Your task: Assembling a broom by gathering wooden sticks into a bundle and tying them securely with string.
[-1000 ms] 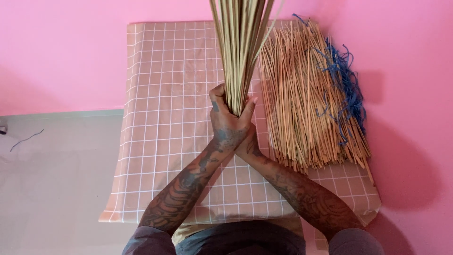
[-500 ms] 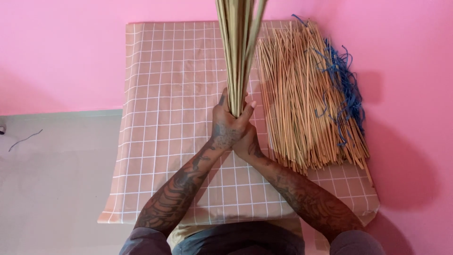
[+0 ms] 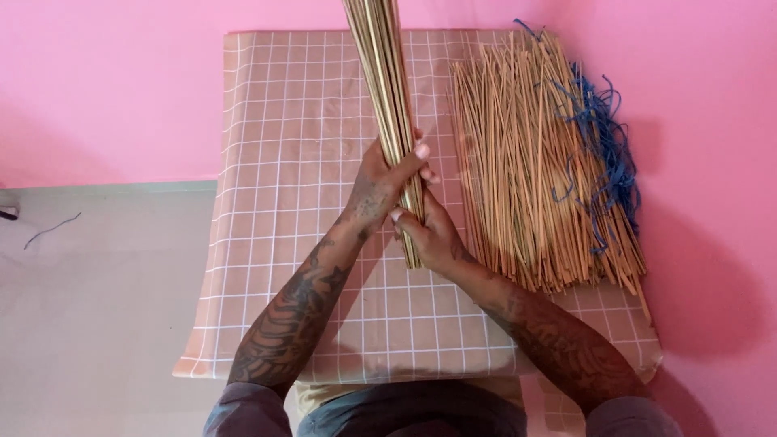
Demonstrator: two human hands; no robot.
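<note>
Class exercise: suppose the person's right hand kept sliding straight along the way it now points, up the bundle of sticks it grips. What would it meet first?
Probably the left hand, which grips the same stick bundle just above the right hand; the two look nearly touching, though depth is unclear.

- I see bright, even, soft light with no glare.
- A dim shadow falls right of the checked tan surface (image 3: pixel 275 243) onto the pink wall (image 3: pixel 712 283).
- Focus is sharp throughout; straight edges bow slightly.
</note>
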